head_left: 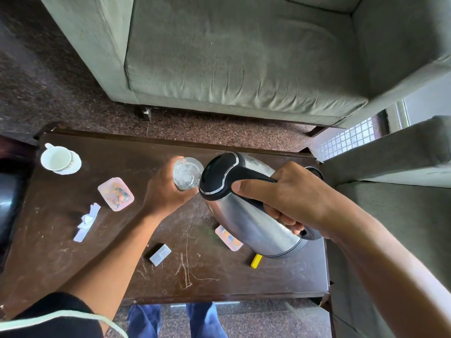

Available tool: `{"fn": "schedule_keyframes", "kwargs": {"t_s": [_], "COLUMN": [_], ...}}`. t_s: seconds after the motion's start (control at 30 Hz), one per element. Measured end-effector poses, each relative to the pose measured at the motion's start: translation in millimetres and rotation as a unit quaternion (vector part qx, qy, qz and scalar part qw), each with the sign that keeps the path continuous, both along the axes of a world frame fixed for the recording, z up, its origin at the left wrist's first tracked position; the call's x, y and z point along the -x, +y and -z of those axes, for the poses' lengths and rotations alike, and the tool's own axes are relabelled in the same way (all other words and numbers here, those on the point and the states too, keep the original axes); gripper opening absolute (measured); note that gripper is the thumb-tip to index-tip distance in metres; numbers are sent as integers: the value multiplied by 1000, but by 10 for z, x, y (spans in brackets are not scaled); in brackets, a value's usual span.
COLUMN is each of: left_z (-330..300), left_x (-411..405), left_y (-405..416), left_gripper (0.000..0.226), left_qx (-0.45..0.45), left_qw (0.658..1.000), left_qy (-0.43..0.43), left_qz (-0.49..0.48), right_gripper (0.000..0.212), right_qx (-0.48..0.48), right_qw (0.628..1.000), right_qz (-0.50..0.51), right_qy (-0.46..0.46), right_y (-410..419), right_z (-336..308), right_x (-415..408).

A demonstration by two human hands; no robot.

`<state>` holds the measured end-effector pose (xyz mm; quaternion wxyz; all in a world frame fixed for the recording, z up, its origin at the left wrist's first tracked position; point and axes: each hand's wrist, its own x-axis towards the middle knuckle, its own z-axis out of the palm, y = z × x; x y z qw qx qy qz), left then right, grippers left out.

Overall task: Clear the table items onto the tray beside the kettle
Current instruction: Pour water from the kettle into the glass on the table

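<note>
Steel kettle (246, 213) tilts in the clenched right hand (288, 196), spout over a glass (186, 175) gripped by the left hand (163, 191); beyond the left hand, a teacup (56, 157) rests on the surface (122, 276).

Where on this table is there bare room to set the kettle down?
Bare wood on the table runs along the near edge, between the small grey box and the yellow block. The far strip between the cup on its saucer and the glass is also free. Around the pink containers and paper scraps it is crowded.
</note>
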<state>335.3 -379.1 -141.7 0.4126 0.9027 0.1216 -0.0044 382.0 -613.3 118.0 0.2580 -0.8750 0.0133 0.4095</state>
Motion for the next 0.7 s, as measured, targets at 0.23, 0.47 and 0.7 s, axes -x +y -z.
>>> {"fn": "schedule_keyframes", "kwargs": {"t_s": [0.23,0.47,0.7], "left_z": [36,47,47], "left_x": [21,14,-10], "left_y": [-7,-20,-31], "left_gripper": [83,82,81], "left_qx": [8,10,22], "left_qw": [1000,1000,1000], "left_qy": [-1,-4,-3], "left_qz": [-3,-16,-16], "right_gripper": [71,70,72], "right_qx": [-9,-6,-17], "right_qw": [1000,1000,1000], "right_qz": [4,5,16], "right_qy": [6,14,1], "right_y": [0,12,1], "right_z": [42,36,73], "right_x": [8,-8,-30]}}
